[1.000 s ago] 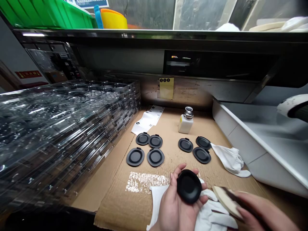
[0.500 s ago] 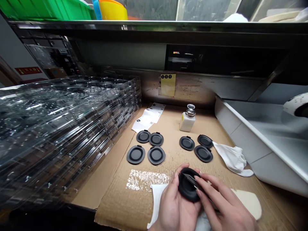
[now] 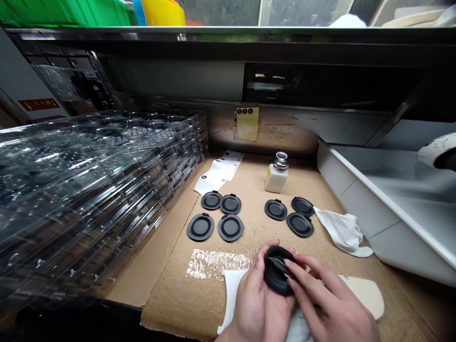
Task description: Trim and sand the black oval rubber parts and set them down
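My left hand (image 3: 254, 294) cradles a round black lid (image 3: 273, 280) with a recessed middle, its fingers curled around the rim. Pinched in my right hand (image 3: 327, 297) is a dark pointed tool that looks like tweezers (image 3: 280, 266); its tip lies over the lid's recess. The rest of the tool is hidden by my fingers. Beyond my hands, several similar black lids lie on the cardboard, one group (image 3: 231, 227) to the left and another (image 3: 300, 224) to the right. A white cloth (image 3: 233, 292) shows beneath my left hand.
Stacked clear plastic trays (image 3: 142, 175) fill the left side. A white bottle with a metal top (image 3: 276, 178) stands behind the lids, near printed paper sheets (image 3: 219, 173). On the right are a crumpled white cloth (image 3: 342, 230), a cream pad (image 3: 366, 294) and a grey-white bin (image 3: 356, 190).
The view has shifted very slightly. Both hands keep their hold, and the pointed tool's tip has moved a little left over the lid.
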Available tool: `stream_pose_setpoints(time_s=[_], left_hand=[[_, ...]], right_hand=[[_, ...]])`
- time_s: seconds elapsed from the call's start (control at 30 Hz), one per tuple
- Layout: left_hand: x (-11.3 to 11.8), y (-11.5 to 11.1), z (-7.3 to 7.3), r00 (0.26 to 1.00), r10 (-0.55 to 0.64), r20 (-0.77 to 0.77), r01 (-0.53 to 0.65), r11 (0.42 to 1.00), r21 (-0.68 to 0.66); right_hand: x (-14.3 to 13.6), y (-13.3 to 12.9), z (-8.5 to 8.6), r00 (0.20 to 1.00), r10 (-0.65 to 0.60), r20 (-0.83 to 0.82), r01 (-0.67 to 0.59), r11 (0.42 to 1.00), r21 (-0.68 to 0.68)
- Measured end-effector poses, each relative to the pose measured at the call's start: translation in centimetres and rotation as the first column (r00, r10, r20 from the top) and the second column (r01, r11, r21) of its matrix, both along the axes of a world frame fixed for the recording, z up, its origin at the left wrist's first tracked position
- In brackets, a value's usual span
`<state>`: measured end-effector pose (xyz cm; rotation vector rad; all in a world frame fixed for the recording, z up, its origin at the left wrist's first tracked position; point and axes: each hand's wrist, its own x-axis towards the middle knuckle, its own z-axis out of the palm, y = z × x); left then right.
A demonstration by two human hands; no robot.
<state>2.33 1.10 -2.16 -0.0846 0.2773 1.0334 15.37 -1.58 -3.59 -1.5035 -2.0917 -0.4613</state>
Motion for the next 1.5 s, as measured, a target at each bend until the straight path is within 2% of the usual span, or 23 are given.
stream_pose_setpoints(time_s=[0.6, 0.87, 0.93, 1.0, 1.13, 1.23, 1.37, 1.5], left_hand=[[0.1, -0.1, 0.0, 1.0, -0.008, -0.027, 0.01, 0.999, 0.041], [0.1, -0.2, 0.2, 0.999, -0.015, -0.045, 0.017, 0.999, 0.03], [0.1, -0.1, 0.3, 0.996, -0.019, -0.083, 0.02, 1.0, 0.015], [0.1, -0.1, 0.3, 0.99, -0.031, -0.139, 0.032, 0.999, 0.01], [0.1, 0.1, 0.3, 0.979, -0.062, -0.195, 0.073, 0.996, 0.049], [0.0, 0.1, 0.3, 0.98, -0.075, -0.185, 0.09, 0.993, 0.073], [-0.1, 0.3, 0.0, 0.978, -0.115, -0.174, 0.125, 0.991, 0.051], [-0.4, 0.6, -0.8, 0.973, -0.135, -0.19, 0.155, 0.983, 0.097]], right_hand=[[-0.1, -0.1, 0.5, 1.0, 0.001, -0.009, -0.001, 1.0, -0.021], [-0.2, -0.2, 1.0, 0.996, 0.005, -0.094, -0.011, 0.998, -0.066], [0.9, -0.3, 1.2, 0.992, -0.038, -0.12, 0.03, 0.997, -0.073], [2.9, -0.4, 1.2, 0.981, -0.147, -0.125, 0.141, 0.988, -0.057], [8.1, -0.6, 0.4, 0.923, -0.386, -0.015, 0.385, 0.922, -0.049], [10.6, -0.5, -0.1, 0.918, -0.389, 0.082, 0.393, 0.919, -0.039], [9.9, 1.3, 1.2, 0.938, -0.324, 0.123, 0.332, 0.942, -0.055], [7.4, 5.9, 4.1, 0.935, -0.317, 0.159, 0.341, 0.926, -0.161]])
